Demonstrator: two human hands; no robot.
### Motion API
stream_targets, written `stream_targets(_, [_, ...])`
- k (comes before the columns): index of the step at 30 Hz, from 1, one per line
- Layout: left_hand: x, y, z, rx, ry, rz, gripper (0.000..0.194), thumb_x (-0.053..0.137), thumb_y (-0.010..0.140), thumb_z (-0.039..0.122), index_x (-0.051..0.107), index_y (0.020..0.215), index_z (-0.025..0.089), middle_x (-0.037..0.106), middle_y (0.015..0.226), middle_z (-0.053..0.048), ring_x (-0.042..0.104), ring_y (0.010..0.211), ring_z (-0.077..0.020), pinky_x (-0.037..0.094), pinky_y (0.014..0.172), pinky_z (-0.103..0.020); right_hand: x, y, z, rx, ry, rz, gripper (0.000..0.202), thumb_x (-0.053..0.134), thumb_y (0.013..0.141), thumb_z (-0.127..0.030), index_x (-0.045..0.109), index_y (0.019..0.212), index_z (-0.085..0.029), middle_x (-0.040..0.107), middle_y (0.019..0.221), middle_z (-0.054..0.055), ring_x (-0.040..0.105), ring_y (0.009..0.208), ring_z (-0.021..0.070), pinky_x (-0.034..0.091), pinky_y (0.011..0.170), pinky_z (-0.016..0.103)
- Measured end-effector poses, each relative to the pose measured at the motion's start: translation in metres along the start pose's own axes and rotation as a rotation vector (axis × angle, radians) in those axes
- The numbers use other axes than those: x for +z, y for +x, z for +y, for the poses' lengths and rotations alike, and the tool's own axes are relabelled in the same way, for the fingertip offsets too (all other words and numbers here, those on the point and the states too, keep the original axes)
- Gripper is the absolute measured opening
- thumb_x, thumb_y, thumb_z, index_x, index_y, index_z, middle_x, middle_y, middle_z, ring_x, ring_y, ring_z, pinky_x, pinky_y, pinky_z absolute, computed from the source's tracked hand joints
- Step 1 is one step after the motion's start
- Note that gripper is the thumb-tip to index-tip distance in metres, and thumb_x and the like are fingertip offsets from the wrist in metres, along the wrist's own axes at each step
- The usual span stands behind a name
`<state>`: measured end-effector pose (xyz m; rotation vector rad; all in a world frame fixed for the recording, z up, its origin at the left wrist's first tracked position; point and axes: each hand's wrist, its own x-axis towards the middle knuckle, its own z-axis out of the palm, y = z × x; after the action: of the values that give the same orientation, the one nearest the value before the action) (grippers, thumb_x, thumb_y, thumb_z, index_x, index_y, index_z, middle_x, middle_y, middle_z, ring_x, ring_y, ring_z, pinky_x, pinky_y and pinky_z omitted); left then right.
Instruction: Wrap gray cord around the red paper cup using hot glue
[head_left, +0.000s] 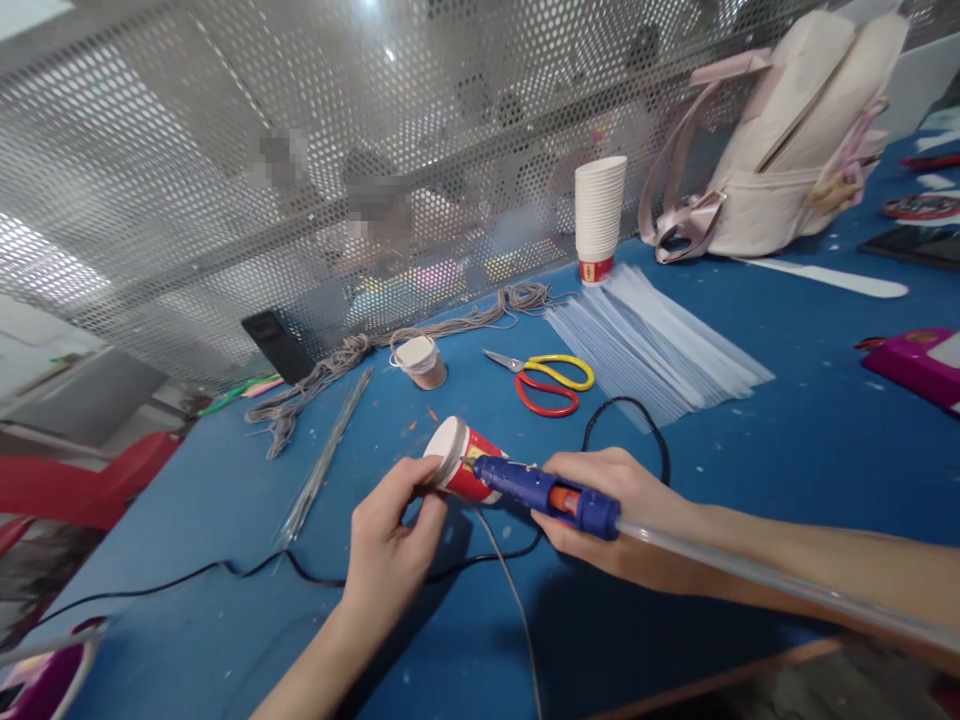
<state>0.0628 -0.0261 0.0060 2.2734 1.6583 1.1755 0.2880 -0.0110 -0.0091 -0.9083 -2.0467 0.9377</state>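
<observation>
My left hand point(401, 525) grips a red and white paper cup point(480, 450) that lies tilted on its side above the table. Grey cord point(514, 590) is wrapped around the cup near its pale end, and a loose length trails down toward me. In my right hand point(622, 500) is a blue hot glue gun point(525, 484), its nozzle at the cup's side beside the cord. A clear glue stick point(750, 572) sticks out of the gun's back. Just beyond stand a small cord-trimmed cup point(422, 362) and scissors point(551, 382) with one yellow and one red handle.
On the blue table point(810, 440) lie clear plastic strips point(660, 345), a grey cord bundle point(345, 355) and a black cable point(247, 573). Stacked paper cups point(600, 210), a pale backpack point(780, 150) and a phone point(277, 345) stand near the perforated metal screen point(480, 120).
</observation>
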Motion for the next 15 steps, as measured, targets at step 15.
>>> stream_targets(15, [0.0009,-0.0013,-0.0063,0.068,0.003,0.015,0.018,0.05,0.077,0.012,0.064,0.088,0.018,0.066,0.072,0.002,0.06,0.06,-0.0104,0.047,0.058,-0.02,0.0039,-0.003,-0.0012,-0.041,-0.069,-0.045,0.006,0.058,0.073,-0.023,0.055,0.074,-0.017,0.055,0.061,-0.002,0.038,0.049,0.0081,0.027,0.047,0.02])
